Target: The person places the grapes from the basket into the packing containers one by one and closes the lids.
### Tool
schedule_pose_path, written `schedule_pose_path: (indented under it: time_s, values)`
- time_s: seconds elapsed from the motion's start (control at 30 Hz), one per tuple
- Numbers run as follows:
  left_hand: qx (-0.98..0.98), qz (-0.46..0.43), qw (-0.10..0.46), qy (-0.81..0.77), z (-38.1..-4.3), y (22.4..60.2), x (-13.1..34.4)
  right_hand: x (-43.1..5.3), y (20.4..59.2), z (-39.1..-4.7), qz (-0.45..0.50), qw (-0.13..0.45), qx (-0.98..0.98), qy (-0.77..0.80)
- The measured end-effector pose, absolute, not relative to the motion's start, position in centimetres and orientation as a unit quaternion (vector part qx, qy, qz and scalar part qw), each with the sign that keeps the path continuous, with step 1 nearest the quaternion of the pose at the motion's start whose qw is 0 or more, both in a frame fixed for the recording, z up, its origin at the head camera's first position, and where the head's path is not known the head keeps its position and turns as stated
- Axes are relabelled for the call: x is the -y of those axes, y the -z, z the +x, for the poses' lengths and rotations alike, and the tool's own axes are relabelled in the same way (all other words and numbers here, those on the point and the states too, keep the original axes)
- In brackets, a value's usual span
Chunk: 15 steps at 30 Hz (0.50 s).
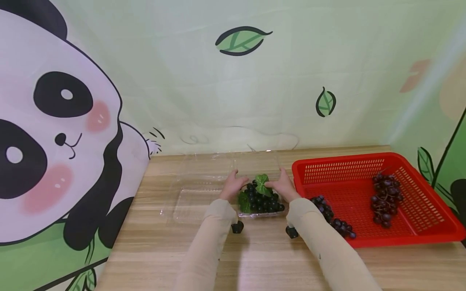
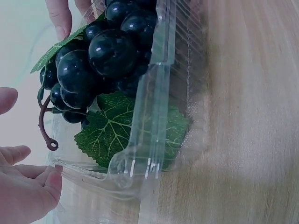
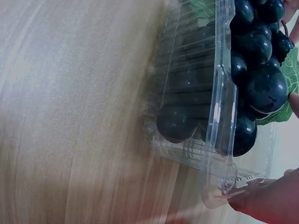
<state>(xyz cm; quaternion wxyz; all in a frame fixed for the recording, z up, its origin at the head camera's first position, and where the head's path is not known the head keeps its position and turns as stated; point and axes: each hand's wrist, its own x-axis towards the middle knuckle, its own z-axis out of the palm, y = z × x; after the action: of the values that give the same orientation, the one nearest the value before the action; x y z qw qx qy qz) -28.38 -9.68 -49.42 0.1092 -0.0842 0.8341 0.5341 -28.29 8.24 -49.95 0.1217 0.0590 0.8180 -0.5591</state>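
A bunch of dark artificial-looking grapes (image 1: 267,203) with green leaves (image 1: 244,202) lies in a clear plastic clamshell box (image 1: 260,215). Its clear lid (image 1: 196,205) is folded out to the left. My left hand (image 1: 232,186) is at the box's left side; in the left wrist view its bent fingertips touch the rim beside the brown stem (image 2: 46,128). On the other side my right hand (image 1: 284,186) reaches its thumb over the upper leaf (image 1: 262,185). The right wrist view has other fingers (image 3: 266,198) at the box's corner.
A red plastic basket (image 1: 364,241) stands on the wooden table to the right. Inside it lie a reddish-purple grape bunch (image 1: 386,200) and dark purple grapes (image 1: 342,227), partly behind my right sleeve. A printed backdrop (image 1: 196,81) rises behind the table.
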Motion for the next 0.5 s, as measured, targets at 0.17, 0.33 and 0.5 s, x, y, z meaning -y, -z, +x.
schedule_pose_path:
  time_s: [0.17,0.33,0.5]
  values:
    - [-0.823,-0.083,0.111,-0.551,-28.29,49.25,9.73,-8.31,50.13,-28.41,0.052,0.106,-0.82,0.561]
    - [-0.807,-0.082,0.11,-0.575,-28.06,49.07,9.83,-8.33,50.17,-28.46,0.044,0.089,-0.818,0.567]
    - [-0.794,-0.083,0.107,-0.592,-28.04,49.03,9.98,-8.33,50.25,-28.5,0.039,0.075,-0.825,0.559]
